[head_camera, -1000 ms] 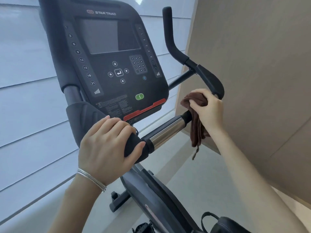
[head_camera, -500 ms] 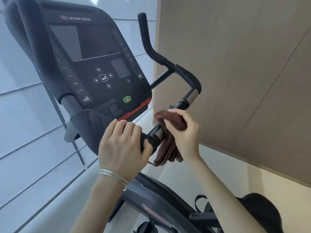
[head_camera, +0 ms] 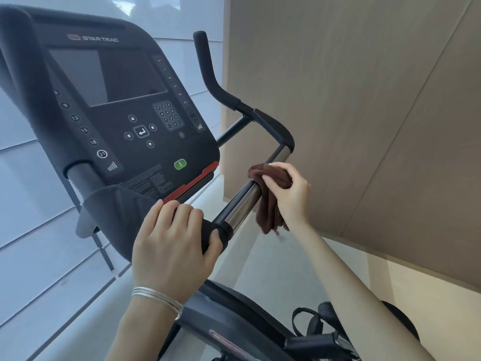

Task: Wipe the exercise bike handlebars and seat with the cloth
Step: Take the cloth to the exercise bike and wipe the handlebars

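Two hands, one handlebar [head_camera: 238, 207]: left hand [head_camera: 169, 246] grips the black end, right hand [head_camera: 289, 194] clamps one cloth [head_camera: 268, 207] on chrome, wall [head_camera: 364, 126] near beyond it.

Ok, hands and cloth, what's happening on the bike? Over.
Left hand grips the black handlebar grip. Right hand holds the brown cloth over the chrome bar. Nothing in the way on the bar.

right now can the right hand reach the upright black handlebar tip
Probably yes: the right hand, gripping the brown cloth on the chrome bar, has open air up to the upright black handlebar tip.
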`<state>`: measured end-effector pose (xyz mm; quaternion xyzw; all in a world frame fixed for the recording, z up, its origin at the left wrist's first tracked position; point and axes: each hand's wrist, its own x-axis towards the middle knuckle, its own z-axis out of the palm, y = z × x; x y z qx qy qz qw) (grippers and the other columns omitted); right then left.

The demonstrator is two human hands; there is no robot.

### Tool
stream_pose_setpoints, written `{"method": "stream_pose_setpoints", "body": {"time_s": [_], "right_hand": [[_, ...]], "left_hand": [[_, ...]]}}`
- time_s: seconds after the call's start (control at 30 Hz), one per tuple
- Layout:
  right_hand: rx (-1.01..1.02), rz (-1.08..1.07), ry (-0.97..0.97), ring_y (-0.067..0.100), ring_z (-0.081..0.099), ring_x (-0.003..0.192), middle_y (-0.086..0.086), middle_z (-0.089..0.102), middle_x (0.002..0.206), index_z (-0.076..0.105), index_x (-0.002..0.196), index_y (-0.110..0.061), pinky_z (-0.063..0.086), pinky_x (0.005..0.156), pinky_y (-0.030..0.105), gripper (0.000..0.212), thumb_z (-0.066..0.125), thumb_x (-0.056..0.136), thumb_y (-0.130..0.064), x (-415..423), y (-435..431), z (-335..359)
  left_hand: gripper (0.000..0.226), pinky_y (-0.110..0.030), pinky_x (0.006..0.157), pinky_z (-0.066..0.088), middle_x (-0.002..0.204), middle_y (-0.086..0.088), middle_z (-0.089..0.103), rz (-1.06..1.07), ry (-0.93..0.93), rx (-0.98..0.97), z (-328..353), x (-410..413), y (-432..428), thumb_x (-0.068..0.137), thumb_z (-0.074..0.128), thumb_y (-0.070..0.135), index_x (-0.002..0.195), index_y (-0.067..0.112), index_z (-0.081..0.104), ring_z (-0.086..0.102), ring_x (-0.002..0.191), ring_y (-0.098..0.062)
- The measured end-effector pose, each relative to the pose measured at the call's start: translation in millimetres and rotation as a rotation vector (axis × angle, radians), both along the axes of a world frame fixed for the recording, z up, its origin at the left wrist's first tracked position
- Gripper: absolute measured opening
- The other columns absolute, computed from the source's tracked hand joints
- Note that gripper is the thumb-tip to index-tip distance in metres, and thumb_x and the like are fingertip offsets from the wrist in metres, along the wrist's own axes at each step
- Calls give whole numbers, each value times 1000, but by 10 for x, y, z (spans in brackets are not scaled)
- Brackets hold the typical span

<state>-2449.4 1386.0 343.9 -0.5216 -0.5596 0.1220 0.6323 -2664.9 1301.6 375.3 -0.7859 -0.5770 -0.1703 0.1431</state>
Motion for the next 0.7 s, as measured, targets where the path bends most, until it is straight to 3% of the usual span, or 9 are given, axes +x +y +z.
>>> {"method": "stream_pose_setpoints", "body": {"time_s": [0.1,0.2,0.3,0.37,0.47,0.6,0.7], "right_hand": [[49,-2,-43,5,65,92,-10,71,94,67,97,-28,47,79,7,19,73,80,-20,89,85,-129],[68,14,-166,5,65,87,-7,71,93,68,97,-26,46,78,6,19,73,80,-22,310,214,-112],[40,-40,-145,9,65,88,-2,71,94,68,97,-25,48,80,11,17,72,80,-22,549,437,-29],[44,-113,-46,11,65,91,-1,71,97,69,100,-22,51,83,20,20,72,80,-22,710,606,-6],[20,-128,24,15,65,94,3,71,100,69,104,-15,54,86,29,23,72,81,-19,848,811,-34],[173,-12,-118,20,64,87,8,68,97,68,104,-9,49,79,8,26,74,80,-15,758,800,-239],[309,129,-236,14,62,86,-1,64,97,66,104,-13,50,82,11,26,69,83,-29,791,813,-276]], "left_hand": [[49,-44,94,46,77,-5,67,17,1,15,12,34,18,87,31,48,76,13,64,61,80,-29],[52,-41,84,51,68,1,65,34,-4,-22,41,201,75,89,30,51,73,16,64,60,70,-23],[48,-25,66,48,84,8,66,85,-72,-93,108,452,202,85,30,55,94,23,64,60,84,-14],[46,-22,68,44,100,11,63,97,-67,-106,84,620,363,86,31,58,110,27,55,56,96,-10],[45,-23,73,44,106,10,58,115,-19,-117,14,868,605,88,32,58,117,27,47,52,97,-11],[42,-25,76,45,106,9,57,164,-14,-137,-95,1112,824,88,34,57,116,27,44,51,94,-13],[43,-25,81,45,104,9,58,203,37,-125,-144,1217,940,88,34,58,116,28,46,52,93,-14]]}}
